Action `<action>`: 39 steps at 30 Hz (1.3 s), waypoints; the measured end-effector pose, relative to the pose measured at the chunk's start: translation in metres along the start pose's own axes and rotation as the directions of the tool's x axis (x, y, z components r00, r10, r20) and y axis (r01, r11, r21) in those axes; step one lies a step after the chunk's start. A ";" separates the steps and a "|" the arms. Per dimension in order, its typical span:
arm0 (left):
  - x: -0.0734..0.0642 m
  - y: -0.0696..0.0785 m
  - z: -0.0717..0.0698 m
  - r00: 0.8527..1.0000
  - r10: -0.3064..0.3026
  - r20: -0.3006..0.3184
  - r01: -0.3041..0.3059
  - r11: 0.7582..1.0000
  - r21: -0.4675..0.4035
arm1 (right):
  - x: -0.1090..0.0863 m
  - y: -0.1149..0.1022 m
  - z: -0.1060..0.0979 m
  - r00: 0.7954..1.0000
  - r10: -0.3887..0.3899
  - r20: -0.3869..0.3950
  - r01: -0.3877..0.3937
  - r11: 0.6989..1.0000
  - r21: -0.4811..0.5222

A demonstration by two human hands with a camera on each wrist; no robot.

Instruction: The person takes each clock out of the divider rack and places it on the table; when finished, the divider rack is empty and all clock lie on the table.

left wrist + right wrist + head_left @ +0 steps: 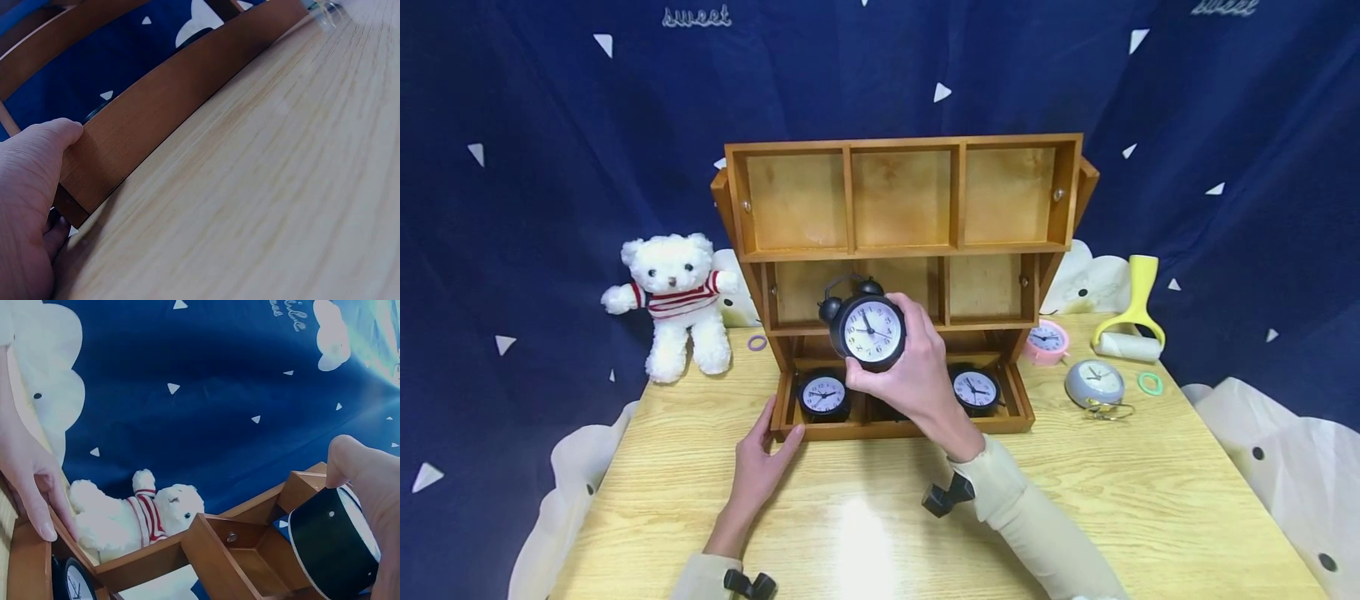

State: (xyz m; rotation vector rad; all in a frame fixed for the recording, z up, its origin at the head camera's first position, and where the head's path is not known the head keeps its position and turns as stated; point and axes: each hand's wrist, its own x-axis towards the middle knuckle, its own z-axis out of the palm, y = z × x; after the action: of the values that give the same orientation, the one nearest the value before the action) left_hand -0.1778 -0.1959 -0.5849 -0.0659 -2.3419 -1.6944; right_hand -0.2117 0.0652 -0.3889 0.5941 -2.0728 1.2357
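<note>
My right hand (913, 367) holds a black twin-bell alarm clock (871, 332) up in front of the wooden tiered shelf (902, 249), thumb and fingers around its sides and the white dial toward me. In the right wrist view, the dark round body of this clock (331, 544) is beside my thumb. At the shelf's lower left corner, my left hand (762, 462) grips the bottom tray, its thumb (70, 130) over the front board. Two more black alarm clocks sit in that tray, one on the left (823, 395) and one on the right (976, 390). My right hand partly hides the tray's middle compartment.
A white teddy bear (673, 304) in a striped shirt sits left of the shelf, near a purple ring (757, 342). On the right are a pink clock (1047, 342), a grey clock (1095, 382), a yellow-handled roller (1131, 312) and a green ring (1150, 383). A blue curtain hangs behind.
</note>
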 end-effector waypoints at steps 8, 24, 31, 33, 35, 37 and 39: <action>0.000 0.002 0.001 1.000 0.003 0.000 -0.003 1.000 -0.004 | -0.019 0.007 -0.027 0.998 -0.014 -0.066 0.011 0.999 -0.049; -0.001 0.000 0.001 1.000 0.007 -0.004 -0.007 1.000 -0.019 | -0.059 0.041 -0.094 0.989 -0.004 -0.151 -0.028 0.978 -0.208; -0.001 0.002 0.001 1.000 -0.010 -0.002 0.010 1.000 -0.023 | -0.081 0.065 -0.124 0.981 0.012 -0.194 -0.059 0.970 -0.236; -0.002 0.002 0.001 1.000 -0.011 -0.003 0.011 1.000 -0.029 | -0.087 0.071 -0.133 0.976 0.021 -0.215 -0.075 0.966 -0.246; -0.002 0.002 0.000 1.000 -0.013 -0.004 0.013 0.999 -0.033 | -0.093 0.077 -0.141 0.973 0.040 -0.227 -0.101 0.959 -0.266; -0.002 0.001 0.001 1.000 -0.016 -0.005 0.016 0.999 -0.035 | -0.100 0.081 -0.151 0.969 0.057 -0.239 -0.126 0.950 -0.286; -0.001 0.001 0.001 1.000 -0.017 -0.001 0.017 0.999 -0.037 | -0.107 0.086 -0.160 0.964 0.075 -0.254 -0.154 0.940 -0.306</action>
State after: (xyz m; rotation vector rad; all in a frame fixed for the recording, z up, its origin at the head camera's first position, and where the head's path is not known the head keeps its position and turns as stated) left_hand -0.1770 -0.1947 -0.5849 -0.0522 -2.3170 -1.7451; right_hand -0.1475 0.2522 -0.4620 0.1649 -2.0640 0.9452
